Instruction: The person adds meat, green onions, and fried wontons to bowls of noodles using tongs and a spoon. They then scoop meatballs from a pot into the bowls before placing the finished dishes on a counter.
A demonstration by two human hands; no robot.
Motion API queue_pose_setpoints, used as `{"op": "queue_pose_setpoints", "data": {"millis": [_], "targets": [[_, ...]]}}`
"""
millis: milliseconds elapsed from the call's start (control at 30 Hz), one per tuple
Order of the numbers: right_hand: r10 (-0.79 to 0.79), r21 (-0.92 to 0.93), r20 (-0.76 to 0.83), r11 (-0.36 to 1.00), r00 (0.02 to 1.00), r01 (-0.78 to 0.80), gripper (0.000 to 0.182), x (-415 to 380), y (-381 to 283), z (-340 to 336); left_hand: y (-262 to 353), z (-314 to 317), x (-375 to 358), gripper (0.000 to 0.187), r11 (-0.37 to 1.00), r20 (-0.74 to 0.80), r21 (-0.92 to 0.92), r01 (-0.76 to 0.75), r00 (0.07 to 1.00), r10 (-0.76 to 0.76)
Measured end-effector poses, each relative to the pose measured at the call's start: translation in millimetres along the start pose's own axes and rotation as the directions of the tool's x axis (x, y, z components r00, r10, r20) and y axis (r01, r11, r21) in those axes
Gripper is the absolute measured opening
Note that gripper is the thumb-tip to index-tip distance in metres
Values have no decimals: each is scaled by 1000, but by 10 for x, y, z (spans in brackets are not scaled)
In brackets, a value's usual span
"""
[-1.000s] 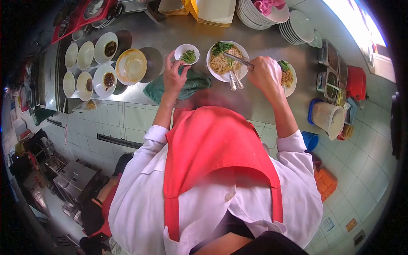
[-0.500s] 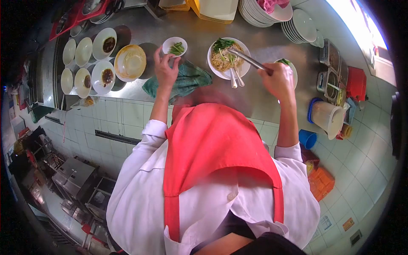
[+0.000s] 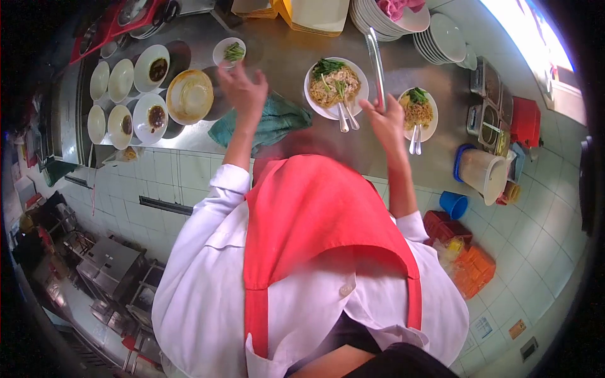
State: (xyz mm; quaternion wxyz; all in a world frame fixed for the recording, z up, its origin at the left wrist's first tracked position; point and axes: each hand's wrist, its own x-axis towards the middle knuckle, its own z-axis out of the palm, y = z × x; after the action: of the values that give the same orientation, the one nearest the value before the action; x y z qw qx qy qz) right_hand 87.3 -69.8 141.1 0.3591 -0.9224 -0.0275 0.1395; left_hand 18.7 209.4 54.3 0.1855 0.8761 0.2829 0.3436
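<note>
Bare steel counter [image 3: 283, 60] lies open between the small dish of greens [image 3: 229, 51] and the noodle plate [image 3: 336, 87]. The green cloth [image 3: 271, 123] covers the near edge. 7 bowls [image 3: 135, 88] crowd the left end; stacked plates [image 3: 394, 19] block the far edge.

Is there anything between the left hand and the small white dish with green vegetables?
Nothing visible. The left hand hovers open above the steel counter, just short of the small white dish of greens. Only bare counter lies between them. The green cloth lies nearer the person, the yellow-brown bowl to the side.
</note>
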Motion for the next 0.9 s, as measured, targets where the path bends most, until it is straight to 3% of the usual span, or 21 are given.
{"op": "queue_pose_setpoints", "data": {"millis": [33, 67, 133, 167, 233, 300, 467, 600, 900], "targets": [[18, 105, -33, 994, 999, -15, 34, -7, 13, 157, 84, 44, -42, 24, 987, 54, -68, -148, 987, 152], [18, 103, -31, 995, 999, -15, 34, 20, 79, 328, 202, 105, -107, 21, 966, 177, -199, -163, 964, 199], [-153, 132, -132, 976, 979, 171, 21, 90, 163, 632, 427, 220, -248, 16, 909, 417, -408, -89, 867, 272], [-157, 135, -133, 975, 979, 175, 21, 113, 175, 709, 498, 271, -299, 14, 879, 531, -476, -8, 795, 295], [-210, -36, -77, 977, 975, 208, 25, 133, 147, 793, 536, 385, -356, 15, 864, 525, -496, -85, 764, 376], [-236, -79, -93, 970, 967, 229, 23, 149, 126, 872, 556, 411, -346, 15, 848, 525, -484, -215, 704, 478], [-278, -207, -97, 945, 956, 254, 20, 189, 152, 953, 558, 430, -326, 16, 804, 456, -531, -269, 708, 538], [-341, -229, -127, 924, 931, 307, 25, 242, 197, 968, 569, 470, -321, 15, 753, 373, -581, -308, 722, 583], [-279, -157, -121, 953, 953, 259, 25, 272, 167, 962, 504, 534, -347, 11, 773, 444, -571, -275, 689, 573]]}}
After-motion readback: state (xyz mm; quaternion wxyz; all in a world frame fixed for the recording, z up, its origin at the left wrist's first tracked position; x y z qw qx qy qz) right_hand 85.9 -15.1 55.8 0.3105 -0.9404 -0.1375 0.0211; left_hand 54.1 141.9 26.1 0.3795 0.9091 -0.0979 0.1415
